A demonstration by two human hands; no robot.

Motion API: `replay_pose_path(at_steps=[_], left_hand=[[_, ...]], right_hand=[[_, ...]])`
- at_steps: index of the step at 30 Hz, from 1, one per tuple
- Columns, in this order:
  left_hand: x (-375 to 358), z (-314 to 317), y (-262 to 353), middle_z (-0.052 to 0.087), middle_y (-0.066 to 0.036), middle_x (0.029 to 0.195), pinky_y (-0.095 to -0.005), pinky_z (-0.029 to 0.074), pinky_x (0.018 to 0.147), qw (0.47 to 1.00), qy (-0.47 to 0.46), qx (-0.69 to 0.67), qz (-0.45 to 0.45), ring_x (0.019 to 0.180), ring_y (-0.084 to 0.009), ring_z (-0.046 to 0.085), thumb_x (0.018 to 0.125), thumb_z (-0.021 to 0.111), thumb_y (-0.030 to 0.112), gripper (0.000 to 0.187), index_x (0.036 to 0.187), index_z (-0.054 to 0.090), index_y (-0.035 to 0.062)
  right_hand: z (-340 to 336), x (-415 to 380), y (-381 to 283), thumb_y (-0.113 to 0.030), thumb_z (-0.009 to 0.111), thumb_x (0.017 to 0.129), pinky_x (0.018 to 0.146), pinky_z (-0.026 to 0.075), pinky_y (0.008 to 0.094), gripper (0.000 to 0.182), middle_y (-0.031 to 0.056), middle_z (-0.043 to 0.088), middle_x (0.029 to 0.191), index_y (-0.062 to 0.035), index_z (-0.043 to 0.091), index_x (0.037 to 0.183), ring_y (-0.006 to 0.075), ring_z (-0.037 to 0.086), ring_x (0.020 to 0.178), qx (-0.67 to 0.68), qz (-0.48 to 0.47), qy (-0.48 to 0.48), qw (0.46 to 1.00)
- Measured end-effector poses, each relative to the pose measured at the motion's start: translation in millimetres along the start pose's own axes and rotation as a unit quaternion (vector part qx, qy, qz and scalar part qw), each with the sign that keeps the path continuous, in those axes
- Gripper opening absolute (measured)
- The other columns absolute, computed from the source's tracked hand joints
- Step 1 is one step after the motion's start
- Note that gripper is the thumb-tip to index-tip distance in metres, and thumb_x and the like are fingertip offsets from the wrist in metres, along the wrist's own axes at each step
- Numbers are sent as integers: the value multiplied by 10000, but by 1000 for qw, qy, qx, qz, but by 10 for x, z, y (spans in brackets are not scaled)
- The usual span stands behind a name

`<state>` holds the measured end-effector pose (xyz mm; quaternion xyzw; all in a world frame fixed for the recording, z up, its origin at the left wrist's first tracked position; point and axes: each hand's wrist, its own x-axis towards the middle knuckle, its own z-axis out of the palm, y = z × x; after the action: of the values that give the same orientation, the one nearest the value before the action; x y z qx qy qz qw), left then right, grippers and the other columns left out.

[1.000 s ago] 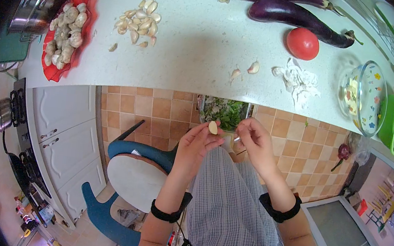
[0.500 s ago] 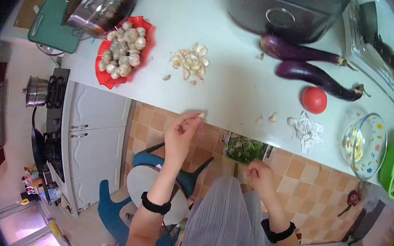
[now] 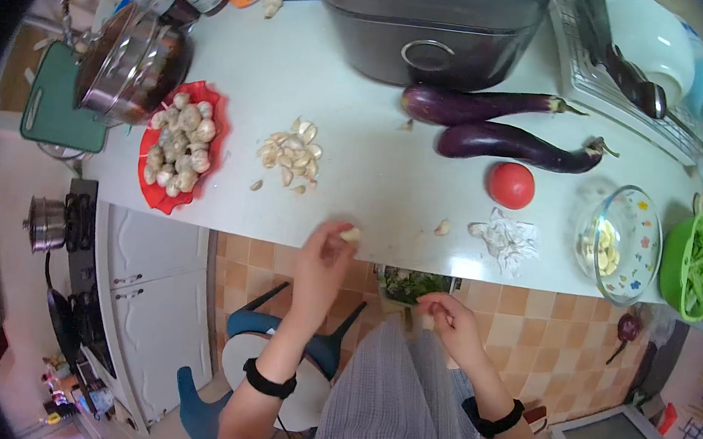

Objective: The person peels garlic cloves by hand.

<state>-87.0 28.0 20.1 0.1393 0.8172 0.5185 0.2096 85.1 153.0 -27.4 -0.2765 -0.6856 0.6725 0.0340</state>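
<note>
A pale garlic clove [image 3: 350,234] is pinched in the fingertips of my left hand [image 3: 326,262], at the counter's front edge. My right hand [image 3: 453,324] is beyond that edge, above the floor side, with its fingers drawn together; whatever they grip is too small to name. A pile of garlic cloves [image 3: 291,155] lies on the counter above my left hand. Left of the pile, a red dish [image 3: 213,143] holds whole garlic bulbs [image 3: 181,144]. One loose clove [image 3: 442,228] rests near the front edge. Peeled pieces [image 3: 602,249] are in a glass bowl [image 3: 645,247] at the right.
Two eggplants [image 3: 518,145], a tomato [image 3: 511,186] and crumpled white paper [image 3: 505,241] lie on the counter [image 3: 362,133]. Behind stands a grey appliance [image 3: 427,36]. A green basket [image 3: 691,266] is far right, a steel pot [image 3: 138,66] far left. Greens [image 3: 412,286] sit in a container below.
The view has shifted, so the counter items appear further left and most sit lower. My right hand has risen a little nearer the counter edge, its fingers now more visible. My left hand still pinches the clove.
</note>
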Motion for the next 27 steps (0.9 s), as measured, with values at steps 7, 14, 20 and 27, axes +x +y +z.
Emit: replay_pose_path(at_steps=[7,14,20,27], left_hand=[[-381,554,515,554,-82,784,-249,432,649,979,-192,-18,70,698,-173,550,747,572,48,218,962,544,27],[-540,1171,955,563,-84,772,-236,436,597,970,-202,-12,136,670,-137,552,744,573,28,191,933,598,39],[-674,1841,1343,573,-89,801,-243,435,595,948,-254,-33,190,642,-157,561,752,578,62,203,954,593,44],[-490,2478,1535,588,-72,767,-217,428,504,953,-251,-29,167,585,-125,558,798,542,86,196,970,560,-6]], right_hand=[[-91,-30,19,56,426,685,574,425,323,119,116,523,645,-12,520,659,248,531,602,14,31,-39,999],[-34,-328,267,-67,503,731,627,434,368,150,187,582,785,-15,559,860,309,572,745,-32,-26,53,998],[-392,-849,-39,-27,460,766,709,429,323,169,140,584,838,8,544,909,242,558,810,-23,5,42,999],[-884,-1335,54,2,432,743,684,441,295,168,96,602,776,-23,582,814,190,572,753,1,44,87,995]])
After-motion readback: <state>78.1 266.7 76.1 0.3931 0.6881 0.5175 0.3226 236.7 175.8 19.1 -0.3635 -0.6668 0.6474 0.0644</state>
